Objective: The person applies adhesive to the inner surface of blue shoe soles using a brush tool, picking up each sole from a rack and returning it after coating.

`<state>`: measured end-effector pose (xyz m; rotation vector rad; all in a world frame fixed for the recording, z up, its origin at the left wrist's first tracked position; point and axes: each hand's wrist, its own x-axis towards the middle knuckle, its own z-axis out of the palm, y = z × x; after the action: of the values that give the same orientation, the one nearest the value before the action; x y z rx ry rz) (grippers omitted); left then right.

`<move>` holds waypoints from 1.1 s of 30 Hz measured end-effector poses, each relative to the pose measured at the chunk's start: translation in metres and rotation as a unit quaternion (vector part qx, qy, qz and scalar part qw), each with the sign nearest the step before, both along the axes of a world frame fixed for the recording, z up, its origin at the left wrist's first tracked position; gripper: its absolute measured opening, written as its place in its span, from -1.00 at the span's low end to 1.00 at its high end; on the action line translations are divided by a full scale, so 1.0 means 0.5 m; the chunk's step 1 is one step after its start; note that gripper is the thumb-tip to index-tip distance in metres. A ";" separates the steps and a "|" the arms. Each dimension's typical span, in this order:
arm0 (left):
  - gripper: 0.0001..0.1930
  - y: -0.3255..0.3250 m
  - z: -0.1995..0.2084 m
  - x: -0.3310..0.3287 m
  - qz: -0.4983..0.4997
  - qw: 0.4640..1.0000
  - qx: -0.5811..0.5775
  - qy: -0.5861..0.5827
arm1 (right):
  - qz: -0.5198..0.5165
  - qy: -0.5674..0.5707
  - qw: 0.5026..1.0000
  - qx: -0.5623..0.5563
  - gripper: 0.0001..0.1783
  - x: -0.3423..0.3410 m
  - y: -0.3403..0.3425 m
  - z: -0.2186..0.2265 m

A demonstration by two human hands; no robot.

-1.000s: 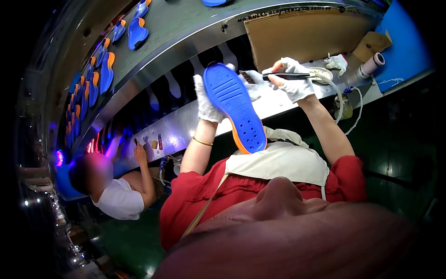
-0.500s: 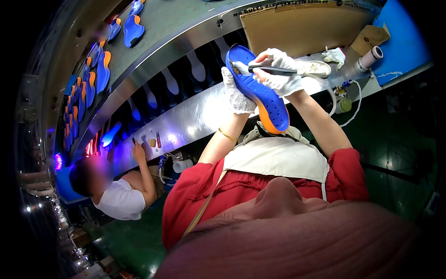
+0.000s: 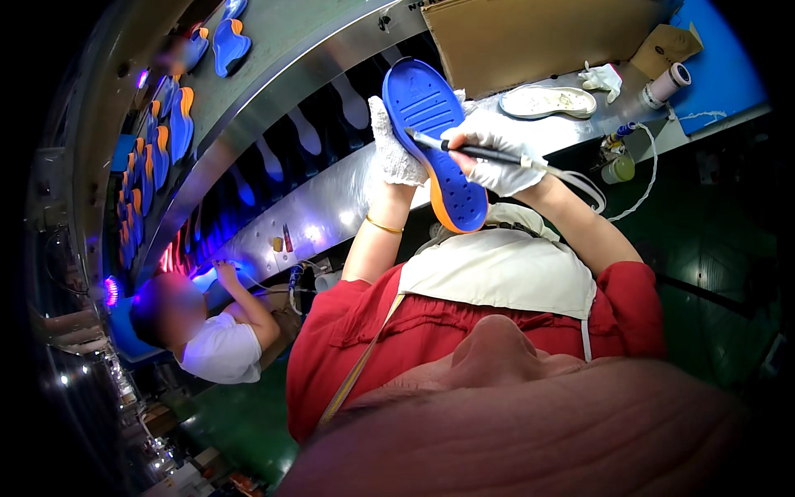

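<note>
My left hand point(image 3: 396, 149), in a white knit glove, grips the left edge of a blue shoe insole point(image 3: 418, 98) with an orange heel end. The insole is held tilted in front of my chest, its ridged and perforated blue face up. My right hand point(image 3: 503, 157), in a white glove with fingertips bare, is closed round a brush point(image 3: 490, 153) with a black handle and a pale tip. That tip is at the insole's middle, by its left edge. From the brush's rear end a white tube runs off to the right.
Ahead is a steel bench point(image 3: 335, 195) with a cardboard sheet point(image 3: 546, 41), a white shoe sole point(image 3: 546, 102), a loose glove point(image 3: 602, 79) and a pale roll point(image 3: 667, 84). A conveyor point(image 3: 290, 41) carries several blue-orange insoles. At left sits a co-worker point(image 3: 222, 348).
The insole has shifted left and turned its blue face more fully up. The brush has moved from the upper end down to the insole's middle. The co-worker's hand has moved left.
</note>
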<state>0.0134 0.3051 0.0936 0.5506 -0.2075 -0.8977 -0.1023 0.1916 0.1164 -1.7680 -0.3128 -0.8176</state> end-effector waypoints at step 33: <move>0.16 -0.029 -0.001 0.054 -0.029 0.941 -0.320 -0.106 | 0.102 0.211 0.910 0.342 -0.85 -0.047 -0.014 -0.004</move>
<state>0.0405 0.2905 0.0933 0.0290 -0.6875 -0.7703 -0.1259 0.1848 0.1146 -1.1723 0.0811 -0.3099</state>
